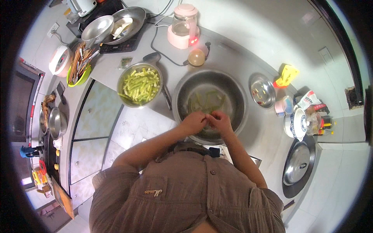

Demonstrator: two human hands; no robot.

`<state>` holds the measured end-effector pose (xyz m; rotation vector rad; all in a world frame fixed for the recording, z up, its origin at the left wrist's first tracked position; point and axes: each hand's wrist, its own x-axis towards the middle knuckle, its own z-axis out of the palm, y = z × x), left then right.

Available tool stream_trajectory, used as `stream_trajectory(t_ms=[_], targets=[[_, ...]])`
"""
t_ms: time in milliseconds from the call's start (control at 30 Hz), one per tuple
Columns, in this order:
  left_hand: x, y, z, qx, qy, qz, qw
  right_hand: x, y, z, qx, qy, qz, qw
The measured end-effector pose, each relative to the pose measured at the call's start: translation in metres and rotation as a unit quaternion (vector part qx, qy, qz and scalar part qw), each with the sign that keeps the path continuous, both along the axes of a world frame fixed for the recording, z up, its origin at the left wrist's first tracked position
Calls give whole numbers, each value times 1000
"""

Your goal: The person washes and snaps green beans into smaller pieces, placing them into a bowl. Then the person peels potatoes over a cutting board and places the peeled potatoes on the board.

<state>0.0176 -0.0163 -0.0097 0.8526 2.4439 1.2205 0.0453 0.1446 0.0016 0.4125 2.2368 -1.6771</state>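
A large metal basin [178, 96] stands on the counter before me, with several long green vegetable stalks [215, 99] lying low in it. Over its near side, my left hand [194, 122] and my right hand [220, 122] come together, fingertips pinched and almost touching. Whatever small piece may be between them is too small to make out. Left of the basin sits a metal bowl [119, 90] heaped with cut pale-green vegetable pieces [141, 84].
A ladle [166, 97] lies between bowl and basin. Behind stand a pink electric kettle [184, 29] and a round tan object [196, 57]. To the right are a small metal dish [262, 100] with scraps, a white lidded pot [294, 123] and a lidded wok [296, 166].
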Motion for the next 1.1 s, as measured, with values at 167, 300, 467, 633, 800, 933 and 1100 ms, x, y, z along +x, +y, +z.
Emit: stream_trajectory(t_ms=[167,300,467,633,800,933,1100], targets=[[12,9,18,-2,-28,17,999,11,-4,-10,-59,60,-102,991],[9,9,-2,3,149,-6,989,12,-3,-9,-385,-89,-256,882],[-2,7,9,171,-69,91,979,7,13,-9,-390,-54,-195,898],[-23,-4,39,231,-417,80,876,8,8,11,-101,27,-76,992],[-24,4,25,154,-198,60,966,8,8,8,2,62,-7,998],[-26,1,29,160,-283,67,943,9,7,21,-145,17,-16,989],[-22,2,22,140,-71,34,987,7,12,25,-385,-35,-48,921]])
